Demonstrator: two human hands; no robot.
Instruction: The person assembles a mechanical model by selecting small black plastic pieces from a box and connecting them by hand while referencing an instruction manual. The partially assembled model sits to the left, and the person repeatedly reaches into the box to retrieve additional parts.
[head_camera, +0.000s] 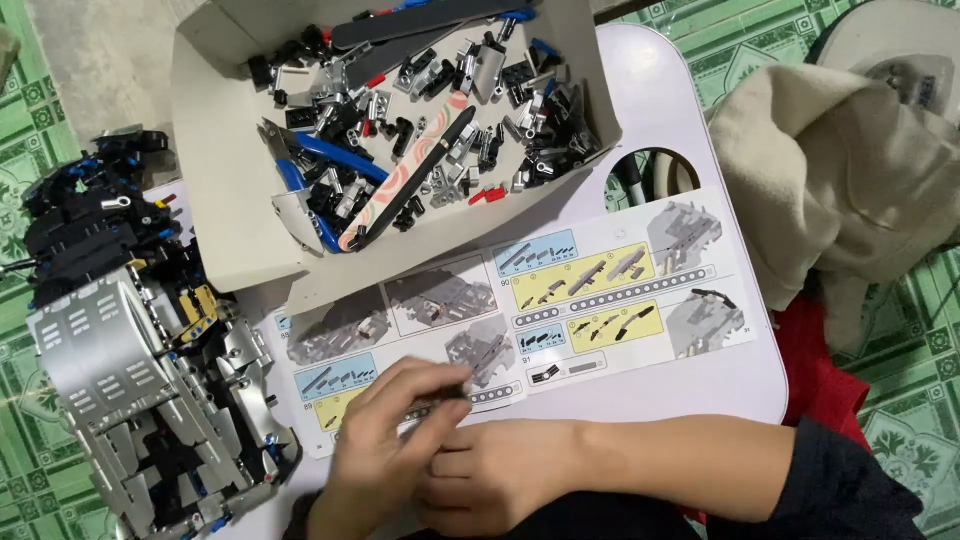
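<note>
On the white table (690, 390), the biggest thing is the half-built brick model (140, 370) at the left, silver panels over a black and blue frame. Behind it stands an open cardboard box (225, 190) of loose black, grey and blue parts, with blue-handled pliers (330, 160) and a dark pen lying among them. An instruction booklet (600, 290) lies open across the table, just in front of the box, and a cream cloth (840, 170) is heaped at the right.

Both hands meet at the near edge, over the booklet's lower left page. The left hand (385, 440) has its fingers (430, 385) curled together, pinched on a small dark part (455, 385) at the fingertips; the part is too small to name. The right hand (495, 475) lies touching the left, fingers folded in, and whether it grips anything I cannot tell.

Pressing such a small piece goes best, I judge, with both hands braced on the table, the piece squared to its hole against the diagram, and pressure straight along the pin.
</note>
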